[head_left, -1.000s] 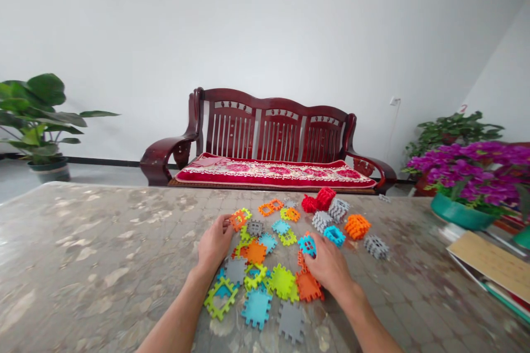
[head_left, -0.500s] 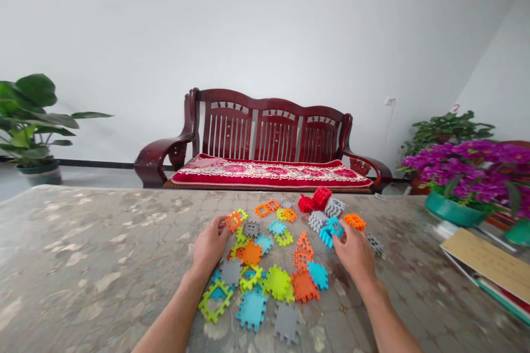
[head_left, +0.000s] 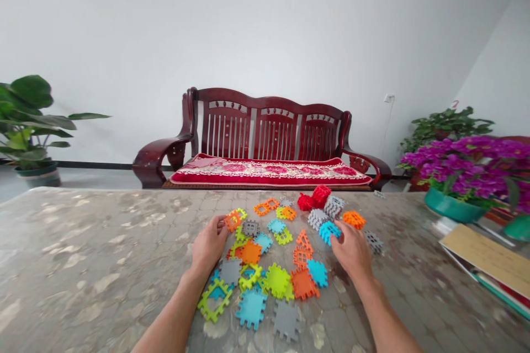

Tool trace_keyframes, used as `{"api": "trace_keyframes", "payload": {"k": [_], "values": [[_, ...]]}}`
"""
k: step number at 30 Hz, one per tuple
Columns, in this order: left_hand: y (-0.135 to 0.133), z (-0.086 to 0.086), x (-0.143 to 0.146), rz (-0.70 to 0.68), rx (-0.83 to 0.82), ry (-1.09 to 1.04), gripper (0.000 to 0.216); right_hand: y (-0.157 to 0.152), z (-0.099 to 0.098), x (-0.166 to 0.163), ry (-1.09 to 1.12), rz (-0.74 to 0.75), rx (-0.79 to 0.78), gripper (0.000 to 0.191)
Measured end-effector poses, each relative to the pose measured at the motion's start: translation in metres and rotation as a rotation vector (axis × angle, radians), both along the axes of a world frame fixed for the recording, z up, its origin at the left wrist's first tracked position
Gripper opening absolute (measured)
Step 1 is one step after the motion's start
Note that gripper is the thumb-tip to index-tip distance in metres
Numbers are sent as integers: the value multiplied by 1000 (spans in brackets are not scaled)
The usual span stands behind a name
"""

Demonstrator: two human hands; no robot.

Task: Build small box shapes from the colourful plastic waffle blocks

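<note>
My left hand [head_left: 209, 244] rests on the table with its fingers closed at the left edge of an orange interlocking tile [head_left: 232, 220]; a lime tile lies partly beneath it. My right hand [head_left: 353, 249] has thumb and fingers on a small stack of blue interlocking tiles [head_left: 328, 231]. Its far fingers are partly hidden. Between the hands lie loose tiles: a dark grey window tile [head_left: 250, 228], an orange tile [head_left: 250, 252], a lime tile [head_left: 278, 280], a blue tile [head_left: 251, 308] and a grey tile [head_left: 286, 320].
Grey tile stacks [head_left: 318, 219], red tile stacks [head_left: 321, 196] and an orange stack [head_left: 354, 219] stand around the blue one. Papers [head_left: 488, 259] and a teal flower pot [head_left: 453, 209] sit at the right. A wooden bench [head_left: 275, 127] is beyond the table [head_left: 83, 265].
The blue tile in my right hand, tilted over the blue stack before, now lies level with the stack. My left hand has stayed at the orange tile.
</note>
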State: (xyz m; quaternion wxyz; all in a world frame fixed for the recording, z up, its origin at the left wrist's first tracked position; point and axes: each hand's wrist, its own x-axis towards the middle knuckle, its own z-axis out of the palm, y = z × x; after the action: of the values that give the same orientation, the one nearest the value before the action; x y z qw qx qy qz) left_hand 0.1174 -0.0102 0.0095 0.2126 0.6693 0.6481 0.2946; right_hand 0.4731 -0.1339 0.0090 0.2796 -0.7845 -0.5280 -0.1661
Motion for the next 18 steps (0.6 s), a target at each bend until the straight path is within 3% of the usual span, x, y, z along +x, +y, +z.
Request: {"api": "trace_keyframes", "payload": {"k": [4, 10, 14, 18], "values": [[2, -3, 0, -1, -8, -19, 33, -2, -1, -22, 133, 249, 130, 35], [10, -16, -6, -9, 27, -207, 36, -11, 0, -58, 246, 586, -140, 45], [13, -22, -12, -18, 87, -239, 41, -15, -6, -70, 216, 640, -265, 58], [9, -15, -11, -23, 116, -108, 40, -10, -15, -84, 149, 584, -247, 52]]}}
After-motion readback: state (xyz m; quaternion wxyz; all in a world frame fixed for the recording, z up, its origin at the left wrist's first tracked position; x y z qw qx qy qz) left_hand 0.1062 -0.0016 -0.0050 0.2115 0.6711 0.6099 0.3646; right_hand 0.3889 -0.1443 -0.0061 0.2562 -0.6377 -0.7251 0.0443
